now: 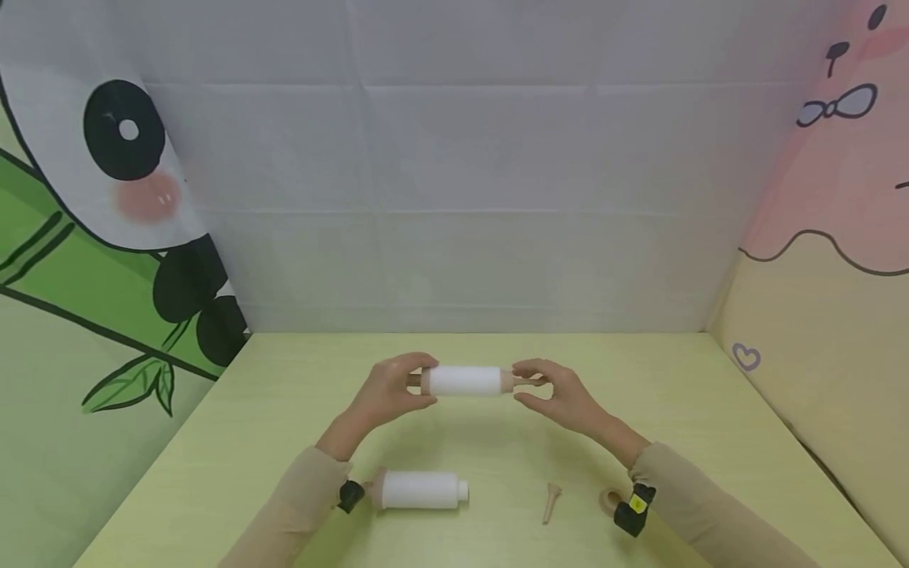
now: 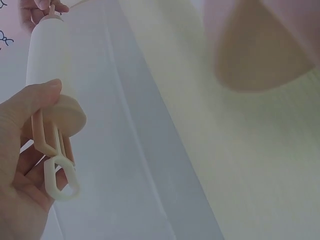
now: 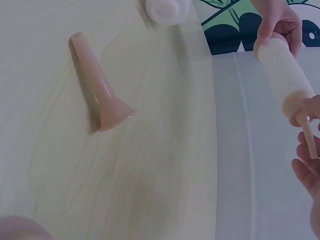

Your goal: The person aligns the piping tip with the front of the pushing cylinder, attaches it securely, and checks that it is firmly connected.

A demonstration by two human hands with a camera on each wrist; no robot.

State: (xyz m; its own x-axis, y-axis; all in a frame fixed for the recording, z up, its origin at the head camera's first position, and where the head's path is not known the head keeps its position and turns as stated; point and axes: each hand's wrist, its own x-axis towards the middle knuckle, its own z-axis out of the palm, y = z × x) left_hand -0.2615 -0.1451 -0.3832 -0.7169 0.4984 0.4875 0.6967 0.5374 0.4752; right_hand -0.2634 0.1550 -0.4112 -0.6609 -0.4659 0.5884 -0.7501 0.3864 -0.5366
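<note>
Above the table [image 1: 639, 371], near mid-frame in the head view: white tube [image 1: 465, 381] held level, axis nine to three o'clock. Left hand [image 1: 389, 390] at nine, thumb and fingers clasping the flanged end [image 2: 67, 117]; forearm slants in from seven. Right hand [image 1: 564, 394] at three, thumb and fingertips pinching the end cap [image 1: 507, 381] about the slender nozzle [image 3: 310, 137]; forearm slants in from four. Beige sleeves [image 1: 308, 485] on both arms.

Reckoned from the held tube: second white tube [image 1: 420, 490] lies at seven o'clock, left end partly behind the left wrist camera [image 1: 350, 495]; loose flared nozzle [image 1: 551, 502] at five; small ring [image 1: 604, 502] at four, partly covered by the right wrist camera [image 1: 630, 517].

Hard to make out: left fingertips, behind the handle bracket [image 2: 39, 137]; right hand, cut off at three o'clock in the right wrist view; blurred pinkish-brown shape [image 2: 260, 50] at one o'clock in the left wrist view, unidentifiable.
</note>
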